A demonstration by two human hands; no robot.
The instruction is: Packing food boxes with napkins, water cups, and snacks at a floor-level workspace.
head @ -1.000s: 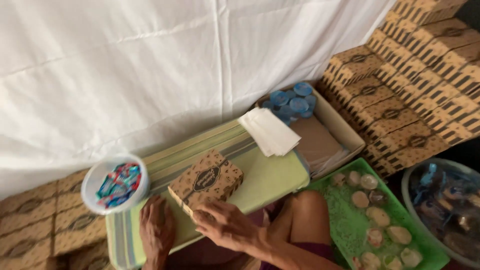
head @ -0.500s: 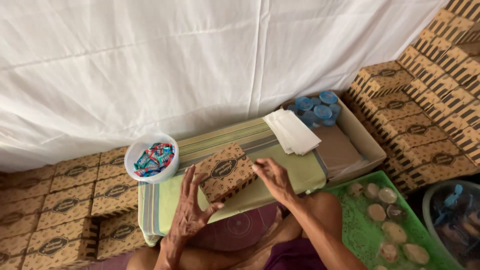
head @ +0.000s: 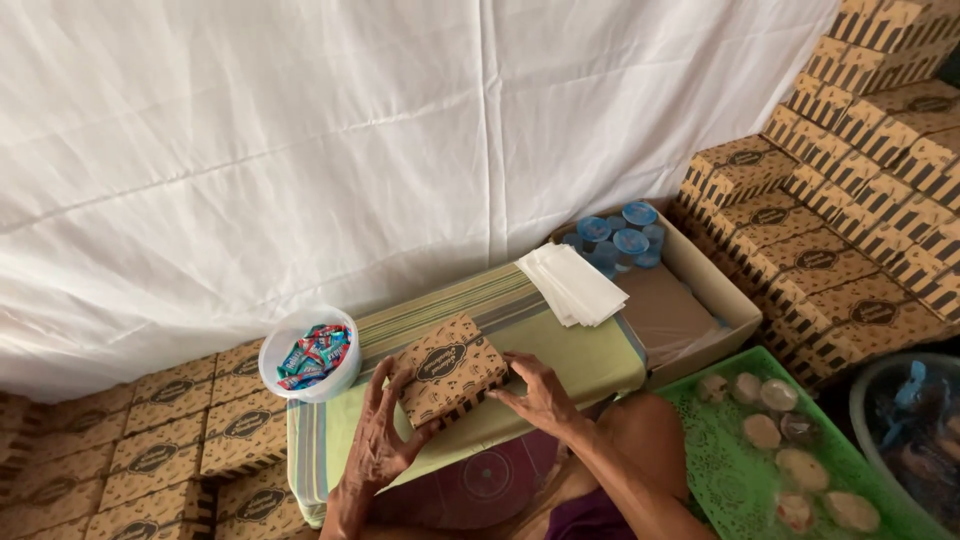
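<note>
A small brown patterned cardboard box [head: 450, 366] with a dark oval mark on its lid lies closed on a green striped cloth [head: 575, 352] spread over a low surface. My left hand [head: 383, 432] presses against the box's near left side, fingers spread along its edge. My right hand [head: 540, 395] rests against its right end, fingertips touching the box. Both hands hold the box between them. A stack of white paper sheets [head: 573, 282] sits on the cloth to the right.
A white tub of colourful wrapped sweets [head: 310, 353] stands at the cloth's left corner. An open carton [head: 715, 285] holds blue-lidded cups [head: 618, 240]. Stacks of matching brown boxes [head: 850, 190] rise at right and lie at lower left [head: 150, 440]. A green tray of round cakes [head: 790, 450] sits lower right.
The view has swung and settled, so the box and cloth now sit nearer the frame's middle. My hands shifted from on top of the box to its two sides.
</note>
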